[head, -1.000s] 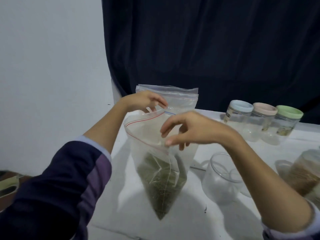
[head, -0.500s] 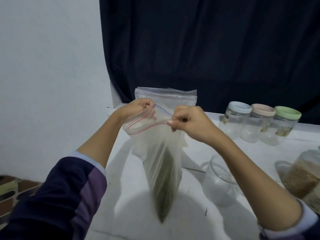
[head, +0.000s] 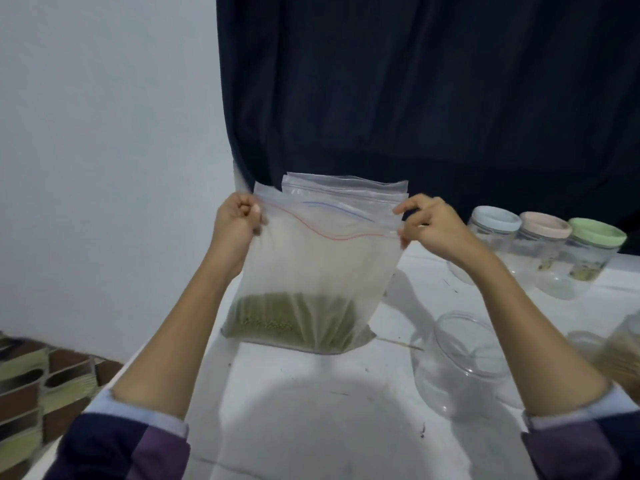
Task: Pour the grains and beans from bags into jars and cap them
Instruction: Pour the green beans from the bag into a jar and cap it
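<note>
Left hand point(head: 237, 220): fingers curled into a fist, pinching the top left corner of the zip bag point(head: 322, 268). Right hand point(head: 431, 225): thumb and fingertips pinching the top right corner, remaining fingers loosely bent. Bag stretched flat and upright between the two hands, held above the white table point(head: 311, 410). Zip strip partly parted; red and blue seal lines run separately across the top. Green beans point(head: 294, 320) settled along the bag's bottom edge, which hangs just above the table or barely touches it; cannot tell which.

Behind the held bag, a second clear zip bag point(head: 346, 185) shows only its top edge. Just right of the bag, an open clear jar point(head: 460, 362) stands uncapped. Further back right, three capped jars in a row: blue lid point(head: 495, 218), pink lid point(head: 545, 225), green lid point(head: 597, 232). At the right edge, a jar of brown grains point(head: 623, 351), blurred. Dark curtain point(head: 415, 81) behind.
</note>
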`<state>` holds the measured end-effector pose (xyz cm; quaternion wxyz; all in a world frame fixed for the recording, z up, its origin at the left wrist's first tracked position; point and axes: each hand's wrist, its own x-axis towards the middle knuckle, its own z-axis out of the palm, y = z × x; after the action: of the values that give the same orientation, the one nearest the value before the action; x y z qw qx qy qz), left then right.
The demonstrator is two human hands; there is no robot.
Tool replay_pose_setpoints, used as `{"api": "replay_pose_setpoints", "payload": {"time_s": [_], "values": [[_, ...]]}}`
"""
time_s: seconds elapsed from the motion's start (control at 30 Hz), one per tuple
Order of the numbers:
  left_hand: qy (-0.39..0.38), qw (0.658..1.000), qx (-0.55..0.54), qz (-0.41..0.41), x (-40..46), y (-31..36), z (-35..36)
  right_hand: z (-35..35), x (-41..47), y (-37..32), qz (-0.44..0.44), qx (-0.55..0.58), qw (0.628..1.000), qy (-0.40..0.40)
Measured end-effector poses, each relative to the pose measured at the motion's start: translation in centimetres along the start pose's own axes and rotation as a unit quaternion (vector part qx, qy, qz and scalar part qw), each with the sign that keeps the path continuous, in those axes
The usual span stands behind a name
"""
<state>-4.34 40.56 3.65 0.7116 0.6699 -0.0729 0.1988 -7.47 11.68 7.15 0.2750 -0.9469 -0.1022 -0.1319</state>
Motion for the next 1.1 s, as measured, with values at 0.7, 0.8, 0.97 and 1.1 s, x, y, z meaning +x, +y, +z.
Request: {"api": "replay_pose_setpoints", "payload": {"time_s": [0.7, 0.8, 0.97, 1.1], "values": [[-0.010, 0.998, 0.033, 0.059, -1.3, 0.5, 1.2, 3.6, 5.2, -12.1, -0.071, -0.038, 0.978, -0.190], [-0.003, 0.999, 0.018, 0.041, -0.7, 0.0, -0.5, 3.0, 5.4, -12.4, -0.071, -0.038, 0.987, -0.140], [0.098, 0.989, -0.055, -0.091, -1.7, -5.6, -4.9, 0.6, 5.4, -13.9, -0.060, -0.004, 0.997, -0.056], [0.055, 0.934, -0.281, -0.215, -3.1, -8.8, -4.9, -1.3, 5.1, -14.9, -0.069, 0.012, 0.997, -0.028]]}}
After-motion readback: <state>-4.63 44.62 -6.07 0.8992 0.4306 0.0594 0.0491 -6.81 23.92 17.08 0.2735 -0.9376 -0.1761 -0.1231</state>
